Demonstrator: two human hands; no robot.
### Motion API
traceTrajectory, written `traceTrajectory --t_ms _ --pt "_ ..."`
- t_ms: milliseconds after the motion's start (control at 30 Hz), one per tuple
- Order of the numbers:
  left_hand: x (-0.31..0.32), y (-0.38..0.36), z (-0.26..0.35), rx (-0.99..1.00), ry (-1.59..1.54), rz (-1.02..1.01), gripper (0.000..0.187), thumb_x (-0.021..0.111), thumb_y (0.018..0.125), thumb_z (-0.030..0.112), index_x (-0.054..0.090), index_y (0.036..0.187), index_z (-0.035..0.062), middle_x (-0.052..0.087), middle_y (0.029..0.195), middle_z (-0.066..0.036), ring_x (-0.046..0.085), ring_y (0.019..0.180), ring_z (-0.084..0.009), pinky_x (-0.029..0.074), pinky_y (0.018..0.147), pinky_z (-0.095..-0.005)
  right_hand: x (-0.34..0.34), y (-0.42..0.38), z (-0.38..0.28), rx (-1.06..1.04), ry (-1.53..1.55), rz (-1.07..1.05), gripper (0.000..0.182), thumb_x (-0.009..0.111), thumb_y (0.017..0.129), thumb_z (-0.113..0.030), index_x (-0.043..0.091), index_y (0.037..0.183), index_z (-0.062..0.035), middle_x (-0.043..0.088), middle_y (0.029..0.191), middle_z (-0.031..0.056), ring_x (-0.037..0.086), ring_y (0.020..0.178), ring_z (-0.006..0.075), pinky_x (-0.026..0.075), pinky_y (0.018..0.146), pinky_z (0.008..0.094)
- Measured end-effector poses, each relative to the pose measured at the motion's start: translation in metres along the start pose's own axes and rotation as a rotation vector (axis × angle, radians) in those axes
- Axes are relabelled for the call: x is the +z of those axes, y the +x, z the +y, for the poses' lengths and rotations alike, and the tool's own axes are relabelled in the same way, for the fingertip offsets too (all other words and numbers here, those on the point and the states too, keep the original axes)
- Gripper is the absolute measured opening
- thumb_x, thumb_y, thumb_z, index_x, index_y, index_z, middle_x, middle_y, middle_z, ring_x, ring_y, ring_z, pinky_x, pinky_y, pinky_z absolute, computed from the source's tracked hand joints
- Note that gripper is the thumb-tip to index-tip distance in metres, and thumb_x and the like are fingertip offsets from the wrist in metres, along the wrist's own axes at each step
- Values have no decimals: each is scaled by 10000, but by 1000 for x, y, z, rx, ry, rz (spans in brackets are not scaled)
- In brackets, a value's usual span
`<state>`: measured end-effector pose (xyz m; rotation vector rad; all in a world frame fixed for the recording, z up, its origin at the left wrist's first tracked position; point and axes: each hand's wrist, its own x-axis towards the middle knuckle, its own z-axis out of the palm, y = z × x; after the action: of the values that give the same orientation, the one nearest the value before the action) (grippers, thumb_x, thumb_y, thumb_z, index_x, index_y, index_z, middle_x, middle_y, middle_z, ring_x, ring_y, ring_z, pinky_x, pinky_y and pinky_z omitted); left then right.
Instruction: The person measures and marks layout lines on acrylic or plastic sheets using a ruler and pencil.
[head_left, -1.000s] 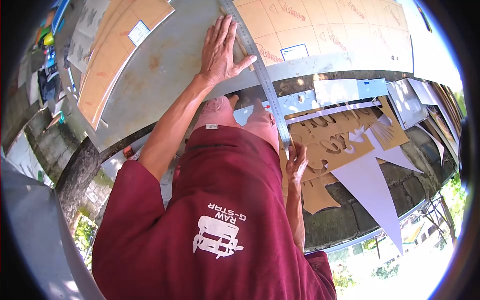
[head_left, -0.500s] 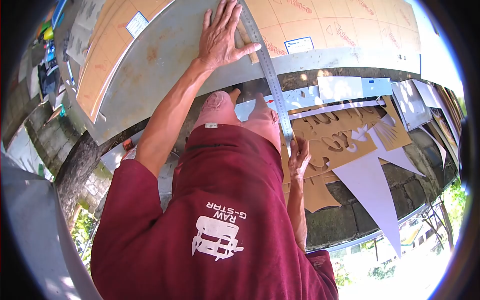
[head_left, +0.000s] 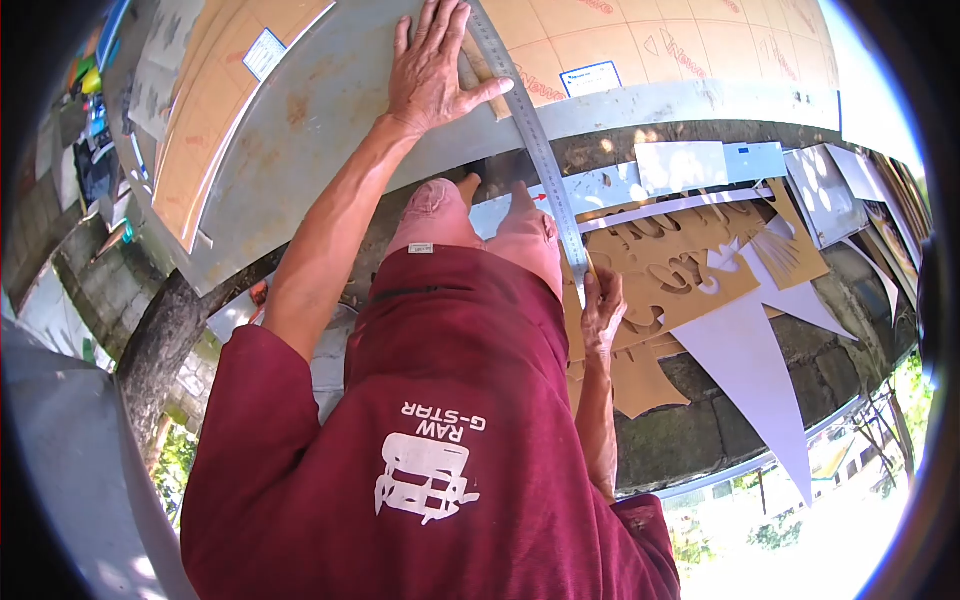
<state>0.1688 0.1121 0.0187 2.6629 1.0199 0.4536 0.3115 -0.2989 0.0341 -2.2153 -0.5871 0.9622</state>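
Note:
My left hand [head_left: 432, 75] lies palm down on the grey metal sheet [head_left: 320, 110], fingers slightly spread and thumb out by a long metal ruler [head_left: 545, 165]. The ruler runs from the sheet down past its near edge, over my lap side. At its lower end my right hand [head_left: 603, 308] is closed, thumb and fingers pinched beside the ruler. A thin tan tip shows above these fingers, but what they hold is too small to tell. A wooden strip [head_left: 484, 68] lies along the ruler's left side.
Brown film-covered sheets [head_left: 680, 45] lie on the metal sheet, another [head_left: 235, 100] at left. Below right are cut-out brown boards [head_left: 715, 285], a pointed white piece [head_left: 750, 375] and a white panel [head_left: 682, 167]. A tree trunk [head_left: 165, 340] stands at lower left.
The view has shifted slightly. Both hands keep their places along the ruler; the right fingers look a little more spread outward at its lower end.

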Motion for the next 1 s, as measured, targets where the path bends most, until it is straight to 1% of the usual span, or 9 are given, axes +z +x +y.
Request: traceTrajectory --t_ms 67,167,267,367,467,567,767,867,1000 --pt "1 0 1 -1 -1 -6 1105 716 794 675 305 1542 -27 263 1622 -283 224 1520 -452 207 1177 -648 1 1 7 -6 11 5 228 651 987 -180 644 1092 22 718 941 160 666 838 214 511 770 363" --pt "0 -1 3 -9 -4 -17 1105 737 788 650 301 1544 -29 258 1626 -278 218 1523 -451 194 1177 -653 -1 2 -2 33 9 -4 242 658 985 -198 645 1092 18 722 947 160 676 861 224 514 784 370" --pt "0 -1 2 -5 -22 -15 1109 738 790 642 290 1549 -31 249 1630 -281 209 1527 -450 180 1183 -650 -2 2 -2 14 -2 -8 255 666 980 -215 647 1095 12 730 958 156 690 874 236 516 792 382" --pt "2 -1 -1 7 -24 -23 1111 737 794 636 278 1555 -32 239 1633 -285 201 1531 -449 170 1186 -646 -4 1 -9 76 42 -64 260 673 975 -223 649 1100 3 737 962 153 698 884 244 517 797 386" --pt "0 -1 1 -10 -29 -47 1116 732 797 637 267 1559 -33 231 1635 -288 190 1535 -448 160 1192 -640 -3 1 -6 61 41 -75 244 691 951 -184 650 1104 1 746 965 165 719 856 270 534 756 382" --pt "0 -1 0 -14 -16 -66 1126 726 796 649 260 1561 -33 223 1638 -289 184 1537 -447 159 1192 -639 -3 1 -10 44 11 -65 237 688 952 -180 653 1099 2 746 963 171 720 859 271 535 755 387" --pt "0 0 0 -6 -17 -52 1142 715 794 672 249 1565 -30 215 1640 -289 186 1536 -445 159 1185 -653 -3 3 -3 52 10 -54 231 684 955 -181 655 1093 1 745 981 181 728 898 296 541 792 400" --pt "1 -1 -1 -16 -11 -59 1148 711 791 684 252 1562 -31 215 1640 -289 191 1534 -447 167 1179 -663 -6 3 -13 58 -19 -56 232 682 957 -184 655 1096 0 744 985 182 729 910 306 541 804 401" --pt "3 -2 -3 -5 4 -49 1148 708 790 694 262 1558 -33 220 1638 -290 198 1531 -448 178 1172 -668 -8 4 -14 83 -13 -65 233 681 962 -189 655 1100 -3 745 984 178 729 909 299 540 802 401"
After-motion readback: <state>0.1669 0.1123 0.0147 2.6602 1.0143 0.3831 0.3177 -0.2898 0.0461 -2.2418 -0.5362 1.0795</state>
